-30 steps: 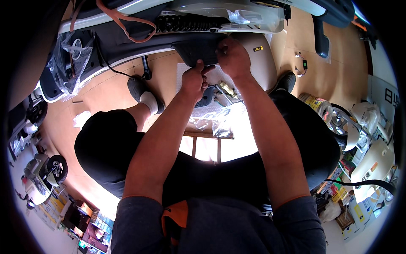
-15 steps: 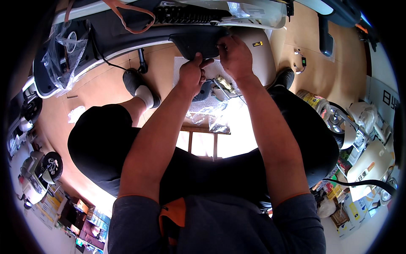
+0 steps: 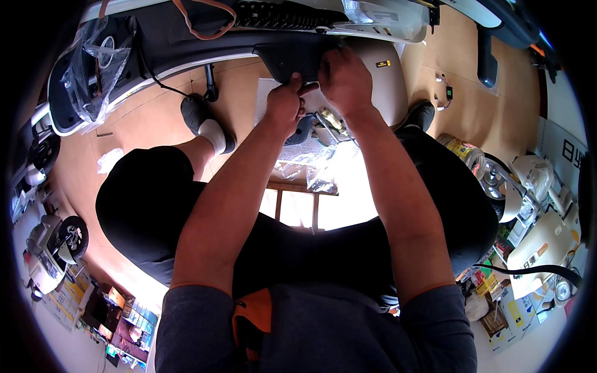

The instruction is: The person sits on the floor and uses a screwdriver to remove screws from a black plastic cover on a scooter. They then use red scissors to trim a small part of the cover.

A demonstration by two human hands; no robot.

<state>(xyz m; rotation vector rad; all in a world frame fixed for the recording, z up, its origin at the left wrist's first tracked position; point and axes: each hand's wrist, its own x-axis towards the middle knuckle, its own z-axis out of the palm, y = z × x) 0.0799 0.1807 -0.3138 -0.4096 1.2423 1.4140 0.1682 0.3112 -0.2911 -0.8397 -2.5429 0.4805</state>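
Our left hand [image 3: 286, 104] and right hand [image 3: 346, 82] stay at the black plastic panel [image 3: 281, 60], seemingly still working it; we can't tell the fingers' grip.

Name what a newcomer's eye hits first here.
Probably the blown-out white glare just below center. Then the hands: left hand at the lower edge of a black panel, right hand at its right end, upper center. An orange-brown strap loops at the top, left of center.
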